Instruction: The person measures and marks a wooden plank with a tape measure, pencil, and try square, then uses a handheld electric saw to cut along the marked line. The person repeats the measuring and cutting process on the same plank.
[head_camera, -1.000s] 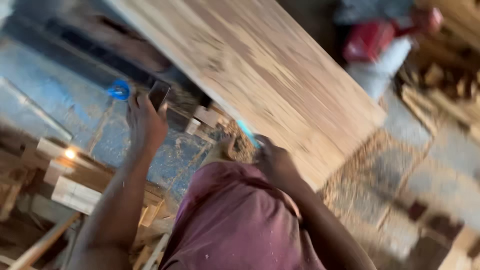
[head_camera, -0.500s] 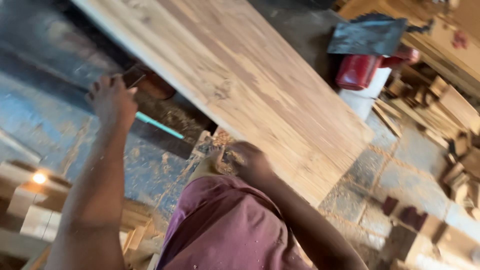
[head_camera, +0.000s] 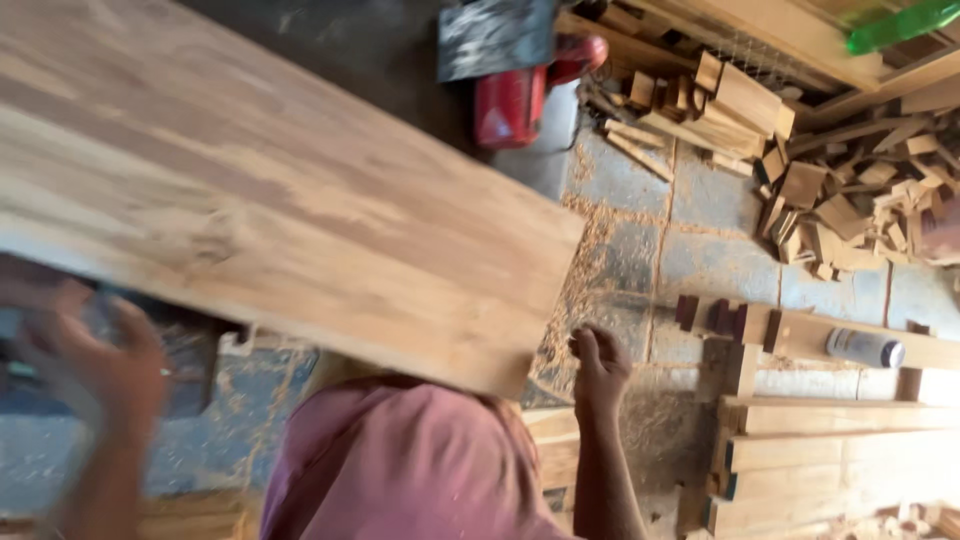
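since the earlier frames the view was swung to the right, so that the wide wooden plank (head_camera: 270, 210) was shifted across the upper left and more of the floor (head_camera: 640, 250) was brought into sight; both hands were moved off toward the plank's near edge. nearest, a maroon shirt (head_camera: 400, 470) was seen at the bottom centre. the left hand (head_camera: 95, 365) was raised at the lower left, just under the plank's near edge, heavily blurred, with its fingers seemingly spread apart and nothing seen in them. the right hand (head_camera: 600, 365) was held just beside the plank's near right corner, not visibly touching it, its fingers curled loosely together; whether anything was gripped could not be told. sawdust (head_camera: 590, 300) was scattered over the stone floor below that corner. to the right, planed boards (head_camera: 830, 450) were stacked, and a small white cylinder (head_camera: 865, 347) was laid on a wooden rail (head_camera: 800, 335). farther off, a red machine (head_camera: 520, 95) was stood beyond the plank's far end, and a heap of wood offcuts (head_camera: 800, 150) was piled at the upper right.
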